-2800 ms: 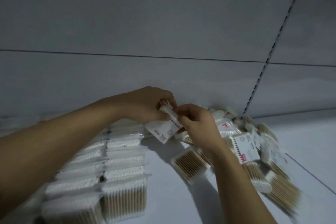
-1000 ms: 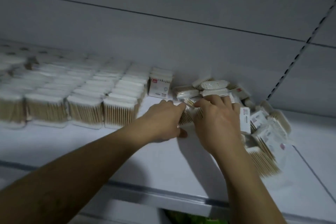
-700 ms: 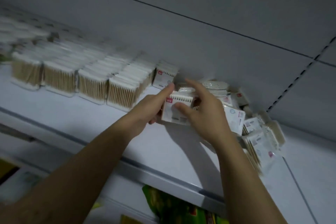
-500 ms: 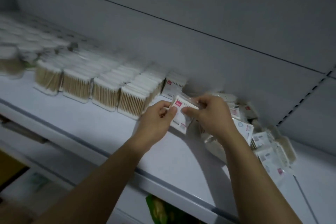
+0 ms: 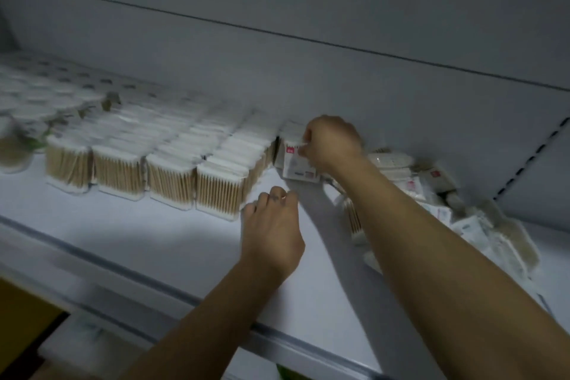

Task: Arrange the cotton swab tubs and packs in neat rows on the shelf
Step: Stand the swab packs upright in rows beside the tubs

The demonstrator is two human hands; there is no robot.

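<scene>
1. The right hand (image 5: 331,140) reaches to the back of the shelf (image 5: 138,234). Its grip is closed: the fingers are curled round the top edge of a cotton swab pack (image 5: 297,165) with a white label and a small red mark.
2. That pack stands nearly upright, tilted a little, just to the right of the last row of tubs and close to the grey back panel (image 5: 277,71). Its lower edge is at the shelf, though the blur leaves it unclear whether it truly rests there.
3. Another white pack (image 5: 290,133) stands right behind it, against the back panel.
4. The left hand (image 5: 273,225) lies lower and nearer the front, well apart from the held pack. Its grip has nothing in it, and the fingers are loosely curled with the knuckles up.
5. Its fingertips are just beside the front tub (image 5: 219,191) at the right end of the rows; contact cannot be judged.
6. Square clear tubs of wooden-stick swabs (image 5: 145,163) stand in straight rows running from the shelf front to the back, white tips upward.
7. Left of them, round tubs (image 5: 15,148) fill the far end of the shelf, heavily blurred.
8. To the right of the right forearm, a loose heap of packs (image 5: 431,194) lies at mixed angles, some flat and some leaning on each other.
9. A grey rail (image 5: 123,268) runs along the shelf's front edge.
</scene>
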